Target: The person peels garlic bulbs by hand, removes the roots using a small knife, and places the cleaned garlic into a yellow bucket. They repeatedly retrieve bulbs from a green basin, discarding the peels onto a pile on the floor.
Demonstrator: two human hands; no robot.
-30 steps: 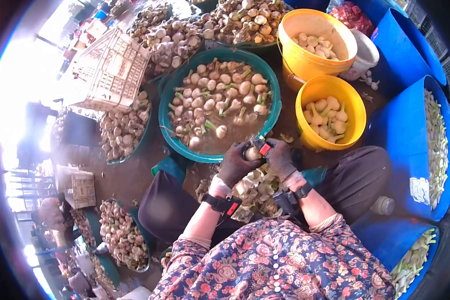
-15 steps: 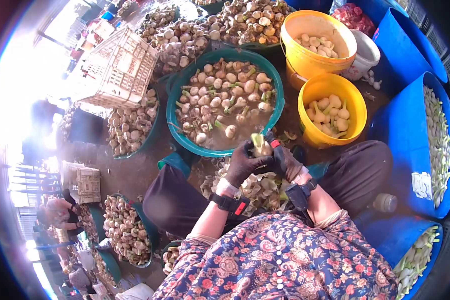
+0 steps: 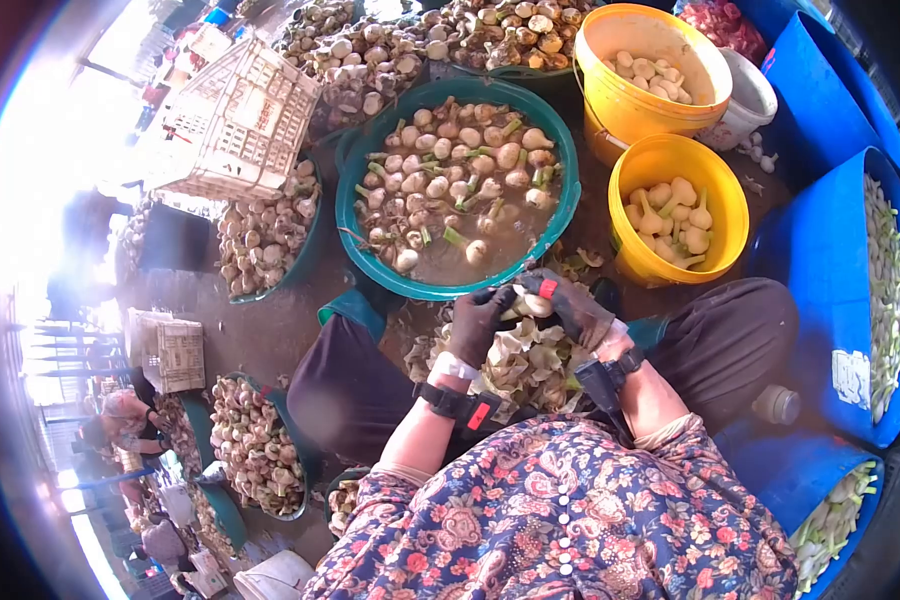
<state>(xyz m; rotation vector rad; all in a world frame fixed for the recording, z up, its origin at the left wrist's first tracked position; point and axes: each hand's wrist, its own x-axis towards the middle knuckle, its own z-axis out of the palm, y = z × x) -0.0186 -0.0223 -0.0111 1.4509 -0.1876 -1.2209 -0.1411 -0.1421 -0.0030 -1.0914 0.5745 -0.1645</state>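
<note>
In the head view, my left hand (image 3: 478,326) and my right hand (image 3: 574,310), both in dark gloves, meet in front of my lap. Between them is a whitish garlic bulb (image 3: 536,303), partly covered by the fingers of both hands. Left fingers are curled at its left side, while the right fingers close over it from the right. Below the hands lies a heap of papery peelings (image 3: 530,362) between my knees. Just beyond them stands a round green tub (image 3: 344,200) of murky water with many bulbs in it.
Yellow buckets, a near one (image 3: 727,190) and a far one (image 3: 660,28), hold cleaned bulbs at right. Blue containers (image 3: 820,290) line the right side. At left are a white crate (image 3: 245,120) and a tub of garlic (image 3: 260,450); another person (image 3: 125,420) is farther off.
The bulb, upright with its green stem showing before, is now tipped lower between my hands. My left hand has moved slightly left, and the whole view has shifted slightly.
</note>
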